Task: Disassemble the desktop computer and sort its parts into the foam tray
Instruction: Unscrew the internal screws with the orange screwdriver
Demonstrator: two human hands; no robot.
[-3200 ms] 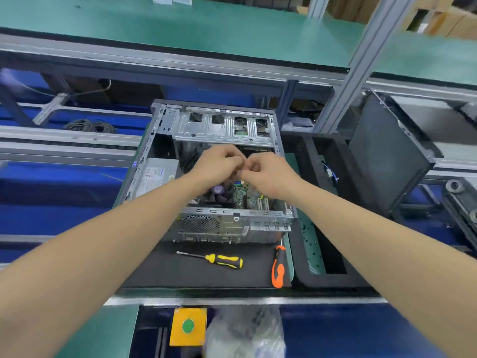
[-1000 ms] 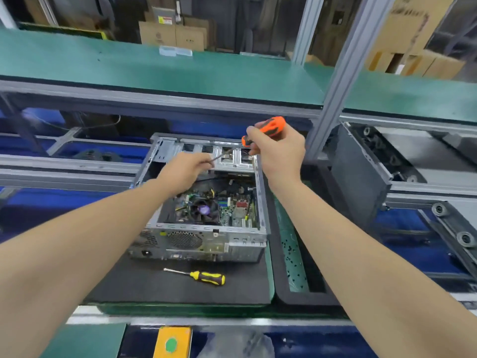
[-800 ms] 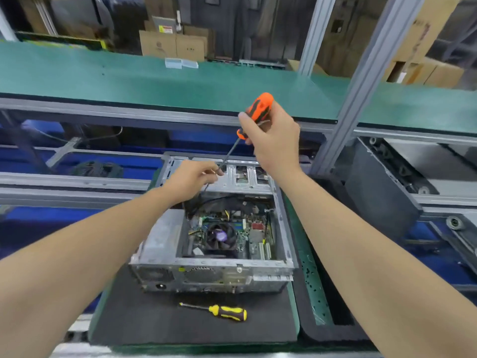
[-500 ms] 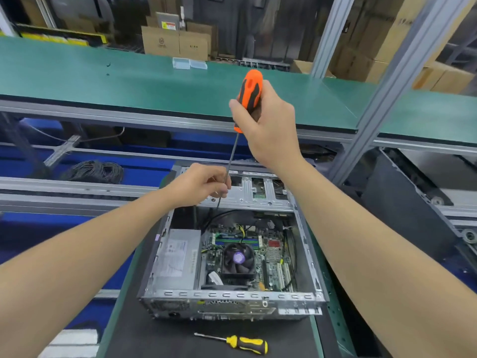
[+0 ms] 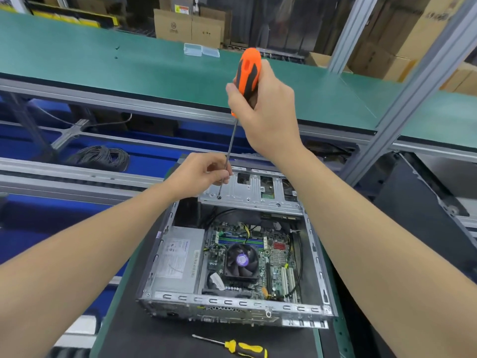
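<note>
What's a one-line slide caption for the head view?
Right hand grips orange screwdriver, left hand pinches its shaft, tip on drive cage of open computer.

I'm looking down on a black mat (image 5: pixel 160 339) spread over the green bench (image 5: pixel 113 313). The open computer case (image 5: pixel 232 303) sits flat on that mat, its port panel toward the near edge. A yellow-handled screwdriver (image 5: pixel 245 348) lies on the mat just in front of the case, not touching it, tip pointing left. Farther back I can see the upper green shelf (image 5: pixel 129 65), which carries two clear plastic boxes (image 5: pixel 201 50) side by side near its far edge.
</note>
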